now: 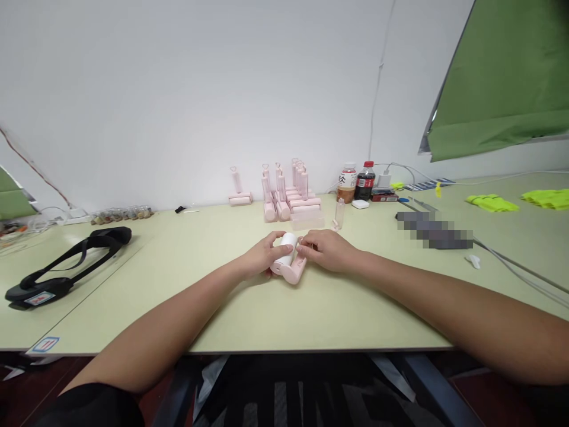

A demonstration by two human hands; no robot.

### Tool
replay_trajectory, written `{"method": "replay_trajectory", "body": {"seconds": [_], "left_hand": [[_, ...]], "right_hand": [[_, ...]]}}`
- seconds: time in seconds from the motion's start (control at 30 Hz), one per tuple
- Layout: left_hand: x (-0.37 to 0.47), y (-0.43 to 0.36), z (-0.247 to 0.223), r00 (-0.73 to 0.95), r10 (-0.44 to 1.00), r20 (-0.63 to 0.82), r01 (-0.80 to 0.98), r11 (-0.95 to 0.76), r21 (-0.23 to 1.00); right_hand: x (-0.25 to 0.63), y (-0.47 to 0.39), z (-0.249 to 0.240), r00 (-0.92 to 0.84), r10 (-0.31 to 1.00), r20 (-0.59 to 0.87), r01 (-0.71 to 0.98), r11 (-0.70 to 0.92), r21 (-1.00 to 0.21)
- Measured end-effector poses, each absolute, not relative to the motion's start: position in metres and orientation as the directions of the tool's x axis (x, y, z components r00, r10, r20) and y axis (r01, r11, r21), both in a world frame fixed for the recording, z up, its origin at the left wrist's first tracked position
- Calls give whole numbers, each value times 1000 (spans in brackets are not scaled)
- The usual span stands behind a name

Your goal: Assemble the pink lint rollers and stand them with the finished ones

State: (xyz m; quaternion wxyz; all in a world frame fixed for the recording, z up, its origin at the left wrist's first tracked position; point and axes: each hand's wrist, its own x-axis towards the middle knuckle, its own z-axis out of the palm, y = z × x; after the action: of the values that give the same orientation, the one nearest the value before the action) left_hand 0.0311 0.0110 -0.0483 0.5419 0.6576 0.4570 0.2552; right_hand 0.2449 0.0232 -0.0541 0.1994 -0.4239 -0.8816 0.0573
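My left hand [263,256] is closed around a small pink lint roller with a white roll [285,248]. The thumb lies across the roll's side. At the roller's pink cover [295,268], angled beside the roll, the fingers of my right hand [328,249] pinch the upper end. Just beyond the hands, several more pink lint rollers [283,209] stand in a cluster with handles upright. A clear pinkish tray [307,221] sits in front of them. One pink handle piece [339,214] is upright near my right hand. Another roller [240,199] stands apart at the left.
Two drink bottles, one amber [347,185] and one dark with a red cap [365,182], stand by the wall. A black strap headset [66,267] lies at left. Cables [511,261] and yellow cloths [492,203] are at right. The table's front edge [320,351] is near me.
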Motion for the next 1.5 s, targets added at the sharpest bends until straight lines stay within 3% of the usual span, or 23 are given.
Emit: {"method": "replay_trajectory", "body": {"seconds": [0.3, 0.6, 0.87, 0.93, 1.1, 1.23, 1.37, 1.5], "left_hand": [[40, 6, -45, 328, 941, -86, 232, 8, 973], [38, 2, -41, 476, 851, -223, 281, 93, 955], [30, 5, -41, 630, 749, -207, 209, 93, 973], [32, 2, -42, 637, 753, -164, 171, 69, 983], [40, -8, -47, 635, 772, -16, 147, -100, 984], [45, -11, -49, 587, 808, 40, 131, -143, 981], [45, -7, -48, 546, 836, 54, 105, -131, 986], [43, -2, -47, 501, 864, 54, 94, -116, 989]], "right_hand": [[235, 9, -49, -470, 820, 327, 847, 523, -95], [235, 5, -46, -431, 826, 363, 880, 473, -31], [238, 6, -43, -414, 818, 399, 878, 475, -63], [240, 9, -45, -413, 789, 455, 857, 505, -98], [249, 20, -47, -276, 726, 630, 755, 569, -325], [254, 26, -48, -234, 696, 679, 739, 581, -340], [251, 27, -50, -277, 752, 598, 728, 570, -380], [247, 27, -52, -216, 883, 416, 633, 451, -630]]}}
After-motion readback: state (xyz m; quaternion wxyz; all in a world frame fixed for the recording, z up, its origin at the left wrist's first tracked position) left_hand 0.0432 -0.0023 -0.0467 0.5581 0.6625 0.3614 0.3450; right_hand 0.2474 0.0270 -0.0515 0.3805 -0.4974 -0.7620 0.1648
